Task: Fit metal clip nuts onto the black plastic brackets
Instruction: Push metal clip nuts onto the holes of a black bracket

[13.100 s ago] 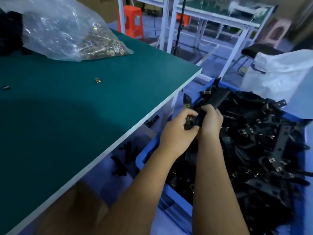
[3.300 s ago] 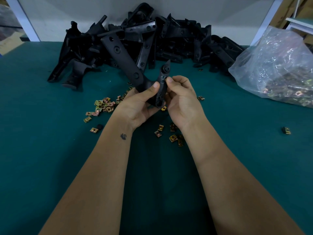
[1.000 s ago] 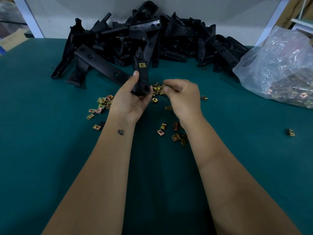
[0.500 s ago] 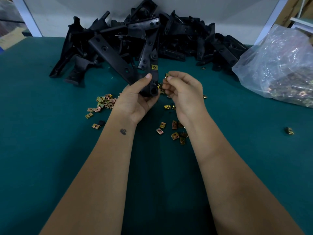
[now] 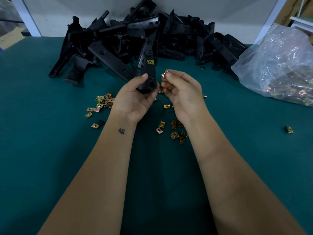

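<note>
A black bracket [image 5: 149, 77] is being held tight in the left hand [image 5: 135, 97]. A clip nut [image 5: 164, 75] is being pinched at the right hand's [image 5: 183, 90] fingertips, just beside the bracket.

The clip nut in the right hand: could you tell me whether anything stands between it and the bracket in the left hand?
Nothing visible does. The clip nut sits pinched in the right hand, just right of the bracket held by the left hand, with only open air between them.

One head-worn wide-angle camera looks forward and down, close over the green table [image 5: 42, 150].
</note>
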Demonstrator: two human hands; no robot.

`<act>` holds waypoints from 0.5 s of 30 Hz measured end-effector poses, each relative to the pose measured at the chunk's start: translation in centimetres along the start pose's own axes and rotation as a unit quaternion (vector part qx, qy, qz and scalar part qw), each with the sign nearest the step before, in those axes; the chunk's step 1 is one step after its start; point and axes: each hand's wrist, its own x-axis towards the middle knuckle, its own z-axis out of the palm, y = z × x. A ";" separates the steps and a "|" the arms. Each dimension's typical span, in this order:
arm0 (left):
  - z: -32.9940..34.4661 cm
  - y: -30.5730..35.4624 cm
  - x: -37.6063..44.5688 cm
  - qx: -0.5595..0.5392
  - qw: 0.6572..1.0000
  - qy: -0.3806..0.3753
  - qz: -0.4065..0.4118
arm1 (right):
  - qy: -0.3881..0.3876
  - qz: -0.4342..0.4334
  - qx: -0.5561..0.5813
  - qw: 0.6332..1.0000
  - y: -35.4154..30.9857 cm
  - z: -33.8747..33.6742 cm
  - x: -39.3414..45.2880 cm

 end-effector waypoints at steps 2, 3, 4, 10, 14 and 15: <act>-0.2 0.0 0.0 0.015 1.000 -0.011 0.005 | -0.003 0.016 0.001 1.000 -0.1 -0.1 -0.1; -0.2 0.0 0.0 0.024 1.000 -0.018 0.006 | -0.004 0.021 -0.002 1.000 -0.1 -0.1 -0.1; -0.2 -0.1 -0.1 0.032 0.999 -0.025 0.005 | -0.006 0.024 -0.006 1.000 -0.1 -0.1 -0.1; -0.1 -0.1 -0.2 0.073 0.996 -0.043 0.004 | -0.010 0.028 -0.023 0.999 0.1 0.2 -0.2; -0.2 -0.1 -0.3 0.097 0.994 -0.049 0.001 | -0.009 0.031 -0.030 0.999 0.2 0.3 -0.3; -0.2 -0.1 -0.4 0.095 0.994 -0.052 0.000 | -0.005 0.035 -0.020 0.999 0.2 0.4 -0.3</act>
